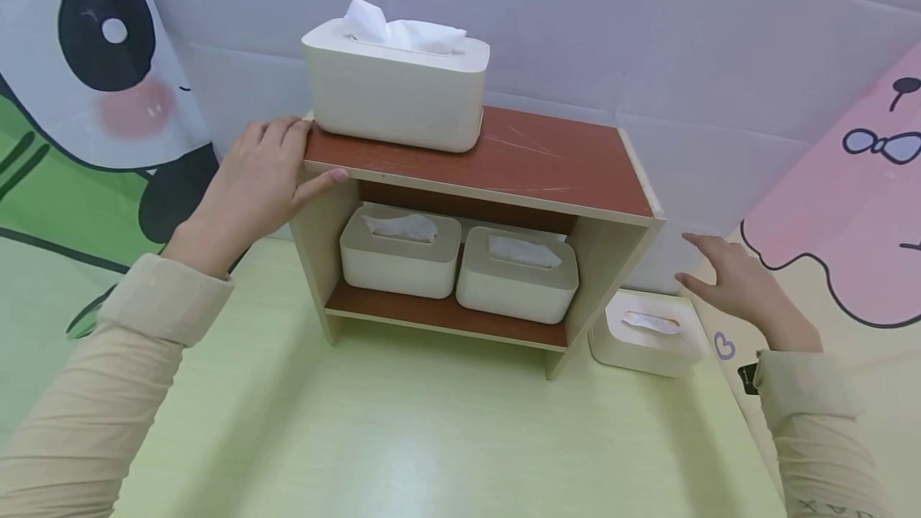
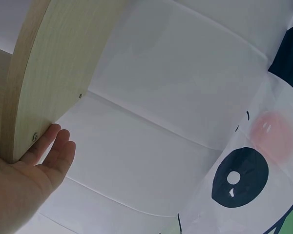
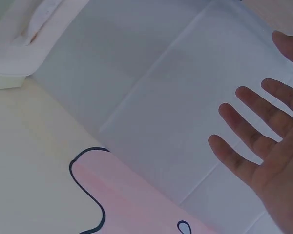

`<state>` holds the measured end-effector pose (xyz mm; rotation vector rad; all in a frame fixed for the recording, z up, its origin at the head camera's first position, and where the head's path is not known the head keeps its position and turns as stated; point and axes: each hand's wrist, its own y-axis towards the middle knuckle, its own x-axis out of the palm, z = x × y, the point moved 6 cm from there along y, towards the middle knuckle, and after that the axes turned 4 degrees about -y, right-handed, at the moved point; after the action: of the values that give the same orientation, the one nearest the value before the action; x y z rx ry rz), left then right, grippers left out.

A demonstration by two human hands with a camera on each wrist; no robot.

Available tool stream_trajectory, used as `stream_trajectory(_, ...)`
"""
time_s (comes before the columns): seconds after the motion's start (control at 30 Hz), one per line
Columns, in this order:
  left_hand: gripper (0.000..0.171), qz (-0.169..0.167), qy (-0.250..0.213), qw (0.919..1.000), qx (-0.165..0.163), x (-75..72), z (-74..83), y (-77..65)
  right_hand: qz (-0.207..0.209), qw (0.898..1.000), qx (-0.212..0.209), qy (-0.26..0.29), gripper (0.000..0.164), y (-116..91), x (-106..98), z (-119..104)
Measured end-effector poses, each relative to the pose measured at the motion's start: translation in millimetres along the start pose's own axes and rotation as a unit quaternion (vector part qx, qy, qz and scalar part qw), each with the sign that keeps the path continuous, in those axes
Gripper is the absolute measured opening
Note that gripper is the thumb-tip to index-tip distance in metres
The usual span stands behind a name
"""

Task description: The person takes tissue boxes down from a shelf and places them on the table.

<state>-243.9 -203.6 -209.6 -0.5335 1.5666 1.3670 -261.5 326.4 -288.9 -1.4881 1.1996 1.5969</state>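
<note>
My left hand [image 1: 262, 170] rests at the top left corner of a small wooden shelf unit [image 1: 568, 158] with a reddish-brown top. Its thumb lies along the front edge, and in the left wrist view its loosely extended fingers [image 2: 63, 151] reach past the side panel [image 2: 58, 68]. Just right of those fingers, a cream tissue box [image 1: 396, 94] stands on the top with tissue sticking out. My right hand [image 1: 741, 282] hovers right of the shelf unit, its spread fingers [image 3: 251, 129] touching nothing. Nearest to it is another tissue box [image 1: 640, 350] on the table.
Two more tissue boxes, one left [image 1: 399, 266] and one right [image 1: 514, 290], sit side by side on the lower shelf. The unit stands on a pale table [image 1: 432, 422] against a pale wall sheet [image 1: 719, 62] with cartoon figures. A small black object [image 1: 748, 379] lies near the right sleeve.
</note>
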Motion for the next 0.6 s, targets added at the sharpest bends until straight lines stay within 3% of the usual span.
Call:
stream_trajectory(0.4,0.074,0.004,-0.002,1.0000,0.003,1.0,-1.3,0.4,0.078,0.996,-0.036,-0.016,0.057,12,-50,-30)
stream_trajectory(0.6,0.073,0.004,-0.003,1.0000,0.001,0.4,-0.4,0.4,0.096,0.994,-0.049,-0.030,0.057,19,-74,-45)
